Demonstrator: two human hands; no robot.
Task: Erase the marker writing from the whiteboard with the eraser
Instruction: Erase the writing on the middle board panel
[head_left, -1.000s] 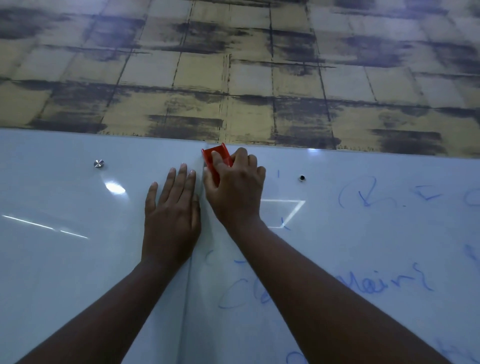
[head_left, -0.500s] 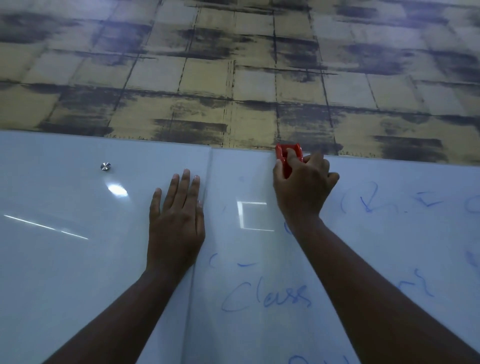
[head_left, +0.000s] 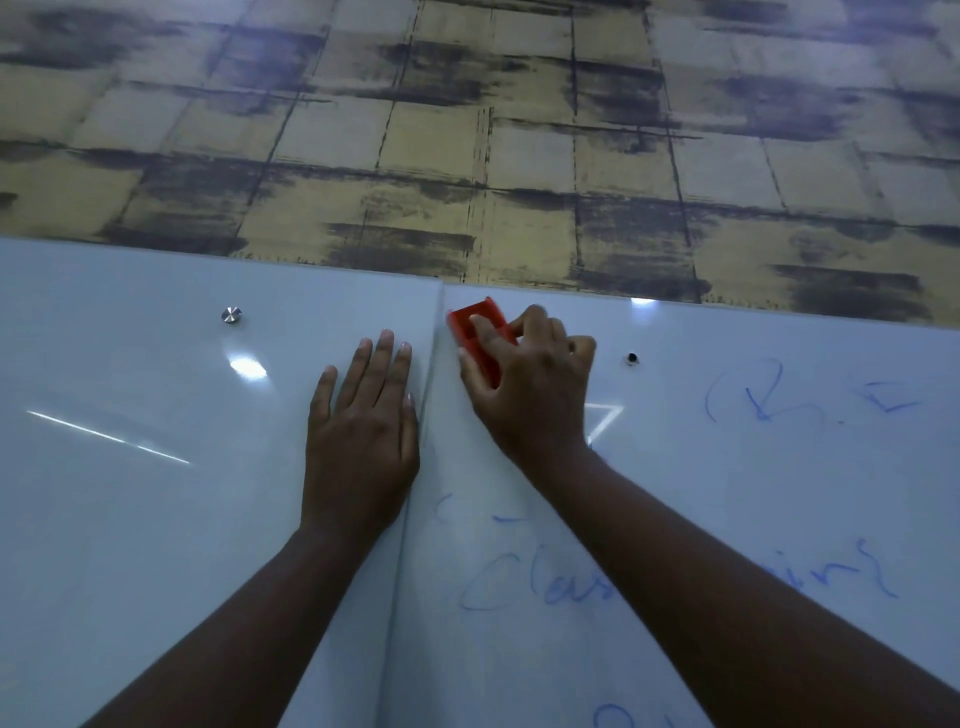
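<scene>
Wiping top strip: right hand (head_left: 530, 384) grips eraser (head_left: 480, 332), left hand (head_left: 361, 421) flat on whiteboard (head_left: 156, 519). Next: lower blue writing (head_left: 535, 582).

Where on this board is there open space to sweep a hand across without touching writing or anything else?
The left panel of the whiteboard is bare, bordered by the silver stud above and the left hand flat beside the seam. It is crowded right of the seam: the right hand grips the red eraser, with blue writing below and to the right.
</scene>
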